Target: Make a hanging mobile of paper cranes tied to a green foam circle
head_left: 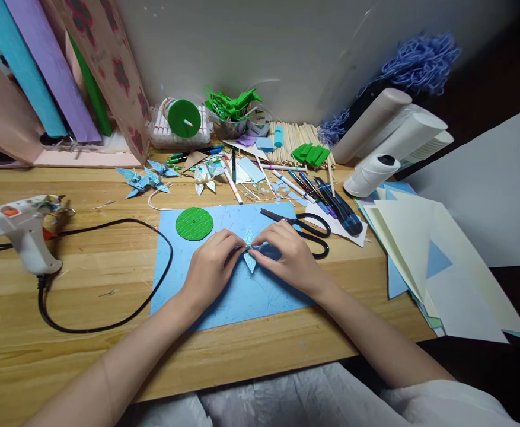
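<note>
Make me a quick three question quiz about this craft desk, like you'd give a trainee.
1. True or false: both hands pinch the small folded blue paper.
2. Which lies just beyond the right hand? A) scissors B) glue gun C) white rolls
3. What colour is the paper disc beside the left hand?

Key: 1 true; 2 A; 3 green.

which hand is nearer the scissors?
Right. The right hand lies just beside the scissors, nearly touching the handles. The left hand sits farther off, across the folded paper piece both hands pinch.
</note>
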A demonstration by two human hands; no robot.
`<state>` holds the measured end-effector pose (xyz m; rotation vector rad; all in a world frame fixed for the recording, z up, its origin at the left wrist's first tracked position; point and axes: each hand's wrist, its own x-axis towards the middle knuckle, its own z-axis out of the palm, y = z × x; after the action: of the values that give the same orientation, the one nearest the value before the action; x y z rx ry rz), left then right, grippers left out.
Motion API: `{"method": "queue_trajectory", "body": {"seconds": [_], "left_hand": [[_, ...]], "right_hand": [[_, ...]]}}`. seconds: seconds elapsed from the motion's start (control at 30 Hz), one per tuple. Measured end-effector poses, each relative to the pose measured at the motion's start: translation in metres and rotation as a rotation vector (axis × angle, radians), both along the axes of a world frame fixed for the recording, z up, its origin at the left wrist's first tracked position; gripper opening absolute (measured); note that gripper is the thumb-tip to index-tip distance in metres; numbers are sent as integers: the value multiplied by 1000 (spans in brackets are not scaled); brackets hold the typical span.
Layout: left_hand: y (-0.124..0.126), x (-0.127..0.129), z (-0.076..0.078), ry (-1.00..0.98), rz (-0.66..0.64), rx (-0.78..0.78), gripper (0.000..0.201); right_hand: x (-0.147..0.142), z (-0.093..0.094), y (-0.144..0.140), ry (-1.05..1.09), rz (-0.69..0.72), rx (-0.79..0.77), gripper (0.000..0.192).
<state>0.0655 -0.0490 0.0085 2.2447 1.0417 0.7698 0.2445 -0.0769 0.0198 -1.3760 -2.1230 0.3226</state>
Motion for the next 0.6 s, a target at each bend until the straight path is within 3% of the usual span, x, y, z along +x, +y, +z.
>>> {"method": "queue_trajectory", "body": {"seconds": [0.6], "left_hand": [[-1, 0, -1, 38, -7, 37, 16]], "right_hand": [[-2, 2, -2, -56, -28, 16, 7]]}}
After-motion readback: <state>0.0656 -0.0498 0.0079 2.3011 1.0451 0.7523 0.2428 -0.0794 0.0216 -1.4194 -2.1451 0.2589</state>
